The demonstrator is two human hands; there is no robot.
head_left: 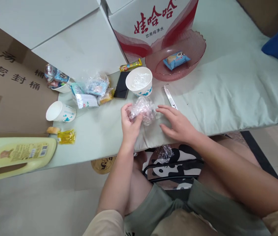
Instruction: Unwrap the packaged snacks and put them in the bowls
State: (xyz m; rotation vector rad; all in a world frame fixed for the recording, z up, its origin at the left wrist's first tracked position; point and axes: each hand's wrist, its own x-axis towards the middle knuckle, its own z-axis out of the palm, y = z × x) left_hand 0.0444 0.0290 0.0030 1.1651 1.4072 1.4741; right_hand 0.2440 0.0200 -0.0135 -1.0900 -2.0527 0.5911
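Observation:
My left hand [130, 124] grips a crumpled clear plastic wrapper [144, 109], with the thumb on its near side. Something pinkish shows through the plastic, too unclear to name. Just right of the bundle, my right hand [174, 124] has its fingers apart and holds nothing; its fingertips are close to the plastic. Directly behind the bundle stands a white paper cup [139, 82] with a blue print and clear film inside. A white utility knife [170, 97] lies on the cloth beyond my right hand.
A pink ribbed bowl [198, 49] holds a blue snack packet [176, 60]. A dark phone [122, 85], wrapped snacks [96, 88] and a tipped paper cup [61, 112] lie leftward. A yellow jug [18, 157] is at the left edge. Boxes [80, 46] stand behind.

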